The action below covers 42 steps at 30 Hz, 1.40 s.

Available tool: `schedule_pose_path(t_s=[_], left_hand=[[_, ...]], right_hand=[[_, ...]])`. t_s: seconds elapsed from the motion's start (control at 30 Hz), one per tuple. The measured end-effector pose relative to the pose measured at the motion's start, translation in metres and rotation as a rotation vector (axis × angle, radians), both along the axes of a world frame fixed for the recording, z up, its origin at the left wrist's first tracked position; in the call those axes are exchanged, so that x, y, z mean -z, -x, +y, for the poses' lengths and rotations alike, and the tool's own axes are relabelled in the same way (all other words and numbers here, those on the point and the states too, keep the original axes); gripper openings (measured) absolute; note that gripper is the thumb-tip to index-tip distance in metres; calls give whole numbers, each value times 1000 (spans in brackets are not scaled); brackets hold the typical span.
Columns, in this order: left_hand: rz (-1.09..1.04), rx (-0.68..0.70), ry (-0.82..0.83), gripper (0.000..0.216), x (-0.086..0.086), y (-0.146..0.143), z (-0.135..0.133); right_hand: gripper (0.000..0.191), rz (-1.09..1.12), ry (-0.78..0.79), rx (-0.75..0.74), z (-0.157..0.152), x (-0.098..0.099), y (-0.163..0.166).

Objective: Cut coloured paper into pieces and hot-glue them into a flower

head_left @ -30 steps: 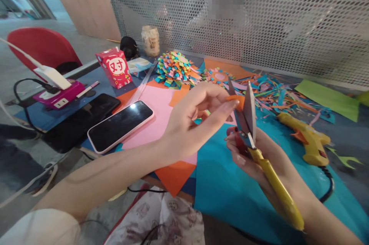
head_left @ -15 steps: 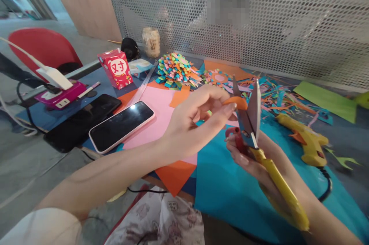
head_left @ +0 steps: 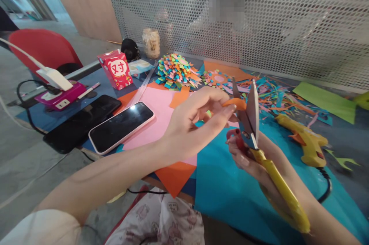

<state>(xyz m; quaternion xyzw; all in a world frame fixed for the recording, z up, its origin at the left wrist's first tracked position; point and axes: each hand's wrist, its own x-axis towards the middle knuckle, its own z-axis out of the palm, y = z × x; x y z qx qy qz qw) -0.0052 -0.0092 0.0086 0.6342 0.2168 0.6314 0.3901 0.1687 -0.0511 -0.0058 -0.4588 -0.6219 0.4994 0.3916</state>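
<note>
Left hand (head_left: pixel 198 120) pinches a curled orange paper strip (head_left: pixel 237 103); right hand (head_left: pixel 253 168) grips yellow-handled steel scissors (head_left: pixel 258 155). A slipping blade (head_left: pixel 253 112) could nick fingertips (head_left: pixel 230 111).

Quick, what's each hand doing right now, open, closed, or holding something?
Left hand: closed, pinching a small orange paper piece between its fingers.
Right hand: closed around the scissors, whose blades stand apart.

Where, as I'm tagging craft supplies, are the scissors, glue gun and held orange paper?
Scissors (head_left: pixel 270 167), head view: upper yellow handle.
Glue gun (head_left: pixel 309 138), head view: yellow body.
Held orange paper (head_left: pixel 236 103), head view: curved middle.
</note>
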Motion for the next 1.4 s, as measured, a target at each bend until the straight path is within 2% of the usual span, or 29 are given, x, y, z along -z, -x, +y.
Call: schedule_pose_path(t_s=[0.43, 0.83, 1.1, 1.4], left_hand=[[0, 26, 13, 13, -2, 0, -1], [8, 13, 20, 12, -3, 2, -2], [5, -6, 53, 9, -7, 1, -4], [-14, -5, 26, 9, -4, 1, -2]], right_hand=[[53, -22, 13, 61, -1, -9, 9], [46, 73, 83, 29, -1, -4, 4], [39, 27, 86, 65, -3, -4, 4], [38, 37, 73, 26, -5, -4, 2]])
